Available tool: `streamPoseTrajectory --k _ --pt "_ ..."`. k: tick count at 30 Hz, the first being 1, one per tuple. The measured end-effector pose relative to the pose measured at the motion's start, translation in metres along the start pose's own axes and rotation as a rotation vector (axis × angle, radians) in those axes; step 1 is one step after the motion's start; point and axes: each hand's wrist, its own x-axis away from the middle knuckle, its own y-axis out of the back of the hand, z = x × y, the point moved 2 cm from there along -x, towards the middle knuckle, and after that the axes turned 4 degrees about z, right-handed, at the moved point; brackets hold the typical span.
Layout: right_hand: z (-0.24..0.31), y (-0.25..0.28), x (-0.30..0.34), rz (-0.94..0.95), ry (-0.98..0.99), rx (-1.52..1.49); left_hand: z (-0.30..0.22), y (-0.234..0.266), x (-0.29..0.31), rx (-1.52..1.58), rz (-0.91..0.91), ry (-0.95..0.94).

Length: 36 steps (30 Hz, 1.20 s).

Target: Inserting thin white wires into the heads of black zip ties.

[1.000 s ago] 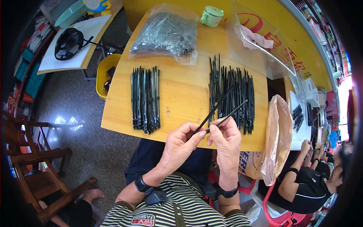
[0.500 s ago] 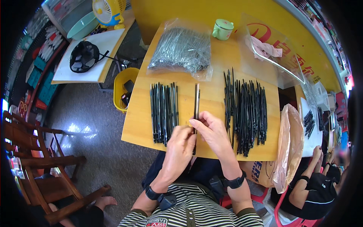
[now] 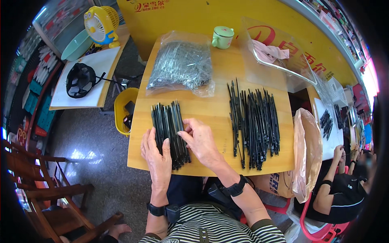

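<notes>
Head view: left hand (image 3: 157, 164) and right hand (image 3: 201, 141) flank the black rods (image 3: 165, 125), near left on the table (image 3: 219, 105), grip impossible to tell; a clear bag (image 3: 180, 65) lies beyond, hands partly hiding the rods.

Your view comes from the left of the two fisheye cameras on your head, facing down and forward over the counter (image 3: 219, 115). It looks from above the near edge, close enough to take in the whole counter, with your striped shirt (image 3: 202, 224) along the bottom of the frame. Your left fingers (image 3: 152, 141) and right fingers (image 3: 191, 122) show toward the near-left corner. The lens reaches past the left edge to the floor (image 3: 109, 170) and past the far edge to a yellow panel (image 3: 182, 22), bending straight lines toward its dark rim.
</notes>
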Motion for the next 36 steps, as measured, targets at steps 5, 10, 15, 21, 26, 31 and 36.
streamPoseTrajectory --k 5,10,15,21,26,31,36 --pt "0.003 -0.005 0.005 -0.004 0.118 0.098 -0.006 -0.005 0.0 -0.033 0.021 -0.033" --pt "0.015 0.025 0.026 -0.088 0.08 0.263 -0.004 -0.004 -0.001 -0.063 0.034 -0.056" --pt "0.021 0.095 0.069 -0.209 -0.165 0.663 -0.011 0.004 0.0 0.04 0.024 -0.045" --pt "0.009 0.113 0.101 -0.118 -0.252 0.863 -0.049 0.005 0.009 0.195 0.021 -0.217" --pt "-0.002 0.111 0.105 -0.159 -0.238 0.888 -0.073 -0.021 0.032 0.678 0.448 -0.121" --pt "0.011 0.117 0.109 -0.181 -0.337 0.328 -0.078 -0.052 0.061 0.96 0.996 0.215" --pt "0.022 0.118 0.122 -0.132 -0.4 0.02 -0.087 -0.07 0.071 1.333 1.154 0.443"
